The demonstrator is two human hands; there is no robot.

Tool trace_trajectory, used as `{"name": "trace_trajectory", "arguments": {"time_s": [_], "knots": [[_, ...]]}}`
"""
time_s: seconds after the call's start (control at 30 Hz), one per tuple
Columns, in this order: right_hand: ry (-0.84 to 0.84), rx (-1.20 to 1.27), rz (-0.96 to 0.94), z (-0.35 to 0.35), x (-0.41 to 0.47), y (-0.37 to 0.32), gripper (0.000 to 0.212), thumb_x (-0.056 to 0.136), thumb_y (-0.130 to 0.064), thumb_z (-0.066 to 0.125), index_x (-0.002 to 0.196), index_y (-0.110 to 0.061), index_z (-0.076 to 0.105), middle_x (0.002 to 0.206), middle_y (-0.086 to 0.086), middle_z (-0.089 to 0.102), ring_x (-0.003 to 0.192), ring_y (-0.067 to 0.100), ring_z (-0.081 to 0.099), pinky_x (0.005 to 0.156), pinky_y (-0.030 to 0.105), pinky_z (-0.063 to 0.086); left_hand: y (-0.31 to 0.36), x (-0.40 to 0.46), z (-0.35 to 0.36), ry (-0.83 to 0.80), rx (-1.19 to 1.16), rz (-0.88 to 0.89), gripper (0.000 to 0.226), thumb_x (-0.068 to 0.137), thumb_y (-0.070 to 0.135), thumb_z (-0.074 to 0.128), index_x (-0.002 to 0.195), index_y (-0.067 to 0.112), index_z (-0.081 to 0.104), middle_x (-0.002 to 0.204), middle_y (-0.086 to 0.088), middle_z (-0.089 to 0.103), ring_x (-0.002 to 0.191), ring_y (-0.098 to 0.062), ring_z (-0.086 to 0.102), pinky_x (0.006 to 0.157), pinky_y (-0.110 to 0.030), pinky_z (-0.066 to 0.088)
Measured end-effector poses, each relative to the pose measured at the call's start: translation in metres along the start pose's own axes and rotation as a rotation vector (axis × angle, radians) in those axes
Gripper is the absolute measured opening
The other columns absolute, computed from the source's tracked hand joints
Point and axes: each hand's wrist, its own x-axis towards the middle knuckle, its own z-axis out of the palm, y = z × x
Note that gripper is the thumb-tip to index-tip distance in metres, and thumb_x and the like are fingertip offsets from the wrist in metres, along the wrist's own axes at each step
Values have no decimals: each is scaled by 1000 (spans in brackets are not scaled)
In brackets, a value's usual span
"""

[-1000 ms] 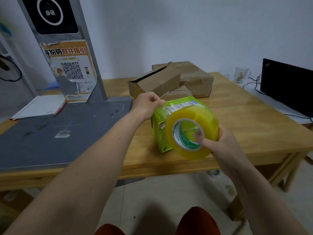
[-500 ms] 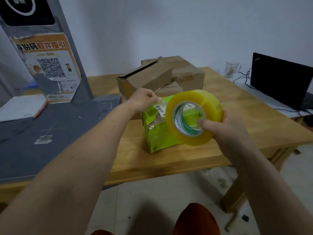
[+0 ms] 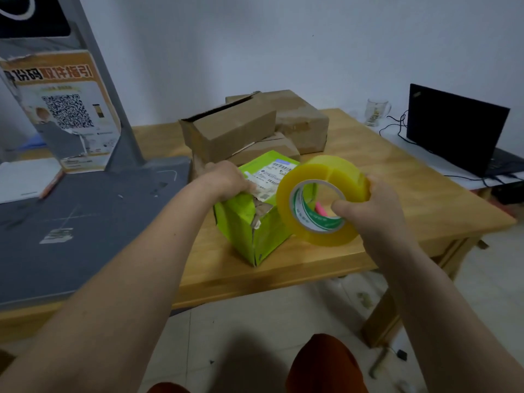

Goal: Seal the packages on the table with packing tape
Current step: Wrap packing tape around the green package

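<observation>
Green package (image 3: 255, 219), frame center on the table (image 3: 397, 177), torn corner not visibly taped yet. Left hand (image 3: 226, 180) pressing its top w/ curled fingers; right hand (image 3: 368, 205) gripping tape roll (image 3: 320, 199) just beside it. Brown boxes (image 3: 255, 123) behind, one lying open, prob. waiting.

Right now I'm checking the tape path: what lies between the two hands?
In the head view, the green box's labelled top and torn corner lie between the left hand and the right hand, which holds the tape roll.
</observation>
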Motion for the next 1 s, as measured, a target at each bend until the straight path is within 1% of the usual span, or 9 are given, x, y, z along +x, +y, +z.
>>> {"name": "trace_trajectory", "arguments": {"time_s": [0.17,0.37,0.5,0.57,0.7,0.77,0.83,0.9,1.0], "knots": [[-32,-1,-25,6,0,-7,34,69,-1,76,101,-5,63,87,13,67,73,28,64,61,36,53,-21,-20,8,100,-148,-210,57,85,54,66,126,15,64,141,-12,51,134,-33,38,111,-44,32],[-100,11,-19,17,11,-7,34,72,0,73,100,-14,59,94,15,65,78,29,64,63,45,54,-24,-26,15,274,-249,-449,56,87,51,64,128,13,59,144,-13,43,134,-35,33,102,-42,31],[-141,50,-25,21,24,-6,38,76,4,68,98,-24,56,88,4,61,80,23,61,65,36,51,-11,-33,25,358,-331,-552,55,90,49,61,131,13,54,146,-12,37,133,-34,29,105,-45,28],[-156,69,-16,23,27,-2,39,78,6,66,103,-22,55,90,7,60,82,24,60,69,42,51,-7,-34,24,366,-384,-572,53,92,47,59,132,12,54,147,-12,36,134,-34,28,108,-45,27],[-191,26,-52,18,28,2,41,78,8,65,101,-24,54,93,13,60,79,27,59,72,55,52,-5,-38,15,441,-399,-449,42,94,48,56,122,17,65,144,-13,42,133,-35,31,108,-45,29],[-162,17,-93,14,30,-1,39,78,6,67,101,-22,54,89,6,59,79,22,60,70,44,51,-5,-42,9,533,-406,-303,25,95,42,56,96,22,71,127,-9,55,124,-34,41,101,-40,36],[-104,93,-111,12,31,-8,36,78,3,68,104,-19,55,83,-1,60,73,11,62,62,27,49,-4,-46,3,546,-575,-201,26,96,33,56,74,20,61,95,-1,63,100,-28,55,83,-35,44],[-57,122,-164,13,28,-18,38,77,0,68,107,-20,56,80,-6,61,63,-2,60,55,14,46,-5,-46,-1,536,-754,-147,25,96,26,53,72,19,53,79,0,64,78,-22,58,77,-38,50],[-47,35,-241,15,21,-28,41,76,-2,66,107,-27,55,81,-9,62,63,-3,60,56,15,47,-13,-47,-4,565,-757,-117,24,97,23,51,73,18,49,79,-2,62,73,-21,55,77,-42,53]]}}
